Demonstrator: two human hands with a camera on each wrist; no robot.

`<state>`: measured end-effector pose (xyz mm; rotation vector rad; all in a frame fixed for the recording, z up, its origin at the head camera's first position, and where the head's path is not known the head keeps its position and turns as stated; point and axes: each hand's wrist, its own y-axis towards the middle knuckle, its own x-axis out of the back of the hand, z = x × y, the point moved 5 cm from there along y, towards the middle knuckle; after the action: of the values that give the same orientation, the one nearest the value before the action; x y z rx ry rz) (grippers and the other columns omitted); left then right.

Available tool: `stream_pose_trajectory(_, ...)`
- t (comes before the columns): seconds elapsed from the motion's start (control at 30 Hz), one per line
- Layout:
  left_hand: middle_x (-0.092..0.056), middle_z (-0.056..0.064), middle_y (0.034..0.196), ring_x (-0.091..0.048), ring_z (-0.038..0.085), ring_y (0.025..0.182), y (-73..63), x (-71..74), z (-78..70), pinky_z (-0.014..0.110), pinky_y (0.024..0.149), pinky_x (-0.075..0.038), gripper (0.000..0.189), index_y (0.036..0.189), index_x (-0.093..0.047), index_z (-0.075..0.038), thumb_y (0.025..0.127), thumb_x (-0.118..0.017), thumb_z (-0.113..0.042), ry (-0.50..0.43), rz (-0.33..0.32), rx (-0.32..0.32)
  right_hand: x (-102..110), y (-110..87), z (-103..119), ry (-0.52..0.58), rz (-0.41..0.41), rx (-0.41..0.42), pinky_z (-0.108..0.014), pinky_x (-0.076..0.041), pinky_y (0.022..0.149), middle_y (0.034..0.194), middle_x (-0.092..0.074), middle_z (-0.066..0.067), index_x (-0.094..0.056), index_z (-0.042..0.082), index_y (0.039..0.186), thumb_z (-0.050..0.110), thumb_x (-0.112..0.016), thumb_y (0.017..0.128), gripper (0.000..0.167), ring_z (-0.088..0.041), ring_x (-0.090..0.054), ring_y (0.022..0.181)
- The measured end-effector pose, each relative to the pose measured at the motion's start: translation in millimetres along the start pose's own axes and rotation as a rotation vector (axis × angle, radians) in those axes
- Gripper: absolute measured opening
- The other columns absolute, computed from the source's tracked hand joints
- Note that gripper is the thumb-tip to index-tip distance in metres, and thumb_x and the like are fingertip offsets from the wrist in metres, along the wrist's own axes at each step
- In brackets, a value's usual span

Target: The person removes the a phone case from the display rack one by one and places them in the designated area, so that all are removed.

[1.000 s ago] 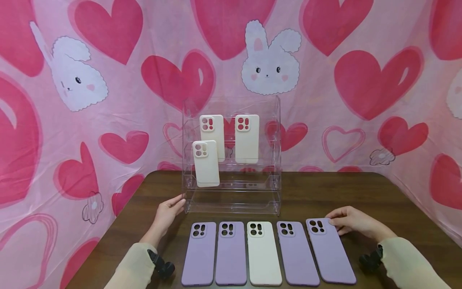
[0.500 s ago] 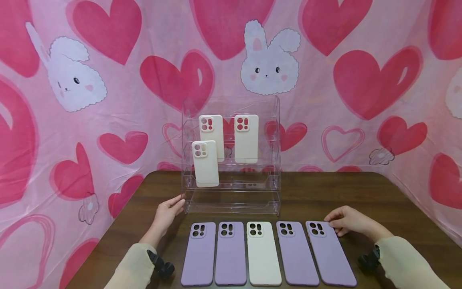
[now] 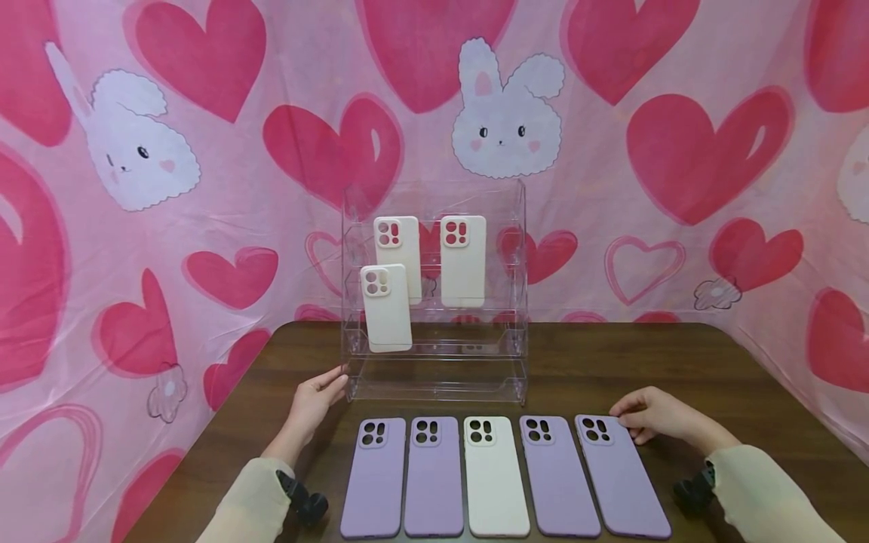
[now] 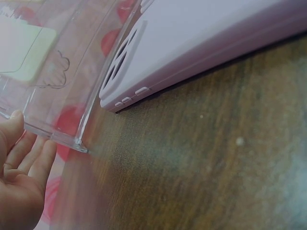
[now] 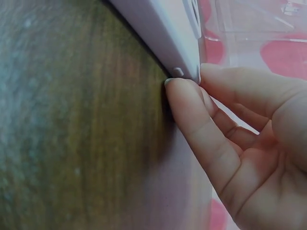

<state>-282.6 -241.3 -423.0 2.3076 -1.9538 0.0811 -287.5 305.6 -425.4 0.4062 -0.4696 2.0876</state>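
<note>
My left hand (image 3: 314,402) is at the lower left side of a clear plastic display rack (image 3: 441,390). In the left wrist view its thumb and fingers (image 4: 43,163) straddle the rack's edge. My right hand (image 3: 668,418) is at the upper right corner of the rightmost purple phone case (image 3: 624,483), which lies flat on the table. In the right wrist view, the fingertips (image 5: 180,91) pinch that corner. Left of it lie another purple case (image 3: 563,483), a white case (image 3: 498,483) and two more purple cases (image 3: 434,483), all in a row with camera cutouts at the far end.
Two white phone cases (image 3: 468,264) stand side by side on an upper tier of the rack. A third white case (image 3: 388,313) leans on a lower tier at the left. Behind the dark wooden table (image 3: 611,362) hangs a pink cloth (image 3: 421,151) with hearts and rabbits.
The far end of the rightmost purple case has lowered slightly onto the table, and my right hand shifted a little left with it. My left hand stays at the rack.
</note>
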Motion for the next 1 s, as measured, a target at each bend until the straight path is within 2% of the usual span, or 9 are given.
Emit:
stream_pose_trajectory(0.17,-0.043,0.022,0.133,-0.050,0.033,0.112,-0.4,0.6,1.1,0.030,0.089,-0.048,0.041,0.128,-0.047,0.009,0.093,-0.056,-0.011,0.003,-0.002,0.001,3,-0.6,6,-0.018,-0.021,0.005,-0.036,-0.058,0.055,0.078,-0.058,-0.009,-0.057,-0.016,0.105,0.008,-0.064,0.086,0.032,-0.018,-0.056,0.064)
stream_pose_trajectory(0.37,-0.043,0.022,0.134,-0.050,0.033,0.113,-1.0,0.5,0.8,0.031,0.089,-0.048,0.042,0.129,-0.047,0.009,0.093,-0.056,-0.012,0.010,0.005,0.002,11,0.3,22,-0.063,-0.062,0.023,-0.037,-0.058,0.059,0.089,-0.059,-0.014,-0.055,-0.016,0.110,0.011,-0.064,0.087,0.037,-0.024,-0.057,0.070)
stream_pose_trajectory(0.5,-0.043,0.022,0.133,-0.050,0.033,0.113,-0.8,0.2,-0.2,0.031,0.089,-0.048,0.042,0.129,-0.047,0.009,0.093,-0.056,-0.012,0.013,0.004,-0.001,14,3.2,37,-0.053,-0.082,0.048,-0.037,-0.058,0.062,0.093,-0.058,-0.020,-0.051,-0.017,0.114,0.012,-0.064,0.087,0.042,-0.028,-0.059,0.073)
stream_pose_trajectory(0.77,-0.043,0.023,0.133,-0.050,0.034,0.113,-2.1,0.1,-1.8,0.030,0.089,-0.047,0.041,0.128,-0.047,0.009,0.093,-0.055,-0.010,0.010,-0.001,-0.004,15,11.2,77,-0.069,-0.109,0.124,-0.035,-0.058,0.065,0.089,-0.058,-0.016,-0.052,-0.013,0.117,0.014,-0.063,0.088,0.041,-0.033,-0.060,0.077)
stream_pose_trajectory(1.0,-0.043,0.023,0.133,-0.050,0.034,0.112,-1.7,-0.4,-2.1,0.030,0.089,-0.048,0.040,0.128,-0.048,0.009,0.093,-0.055,-0.010,-0.003,-0.003,-0.003,18,15.2,123,-0.095,-0.141,0.202,-0.038,-0.058,0.067,0.092,-0.057,-0.016,-0.052,-0.010,0.118,0.014,-0.064,0.088,0.041,-0.026,-0.061,0.077)
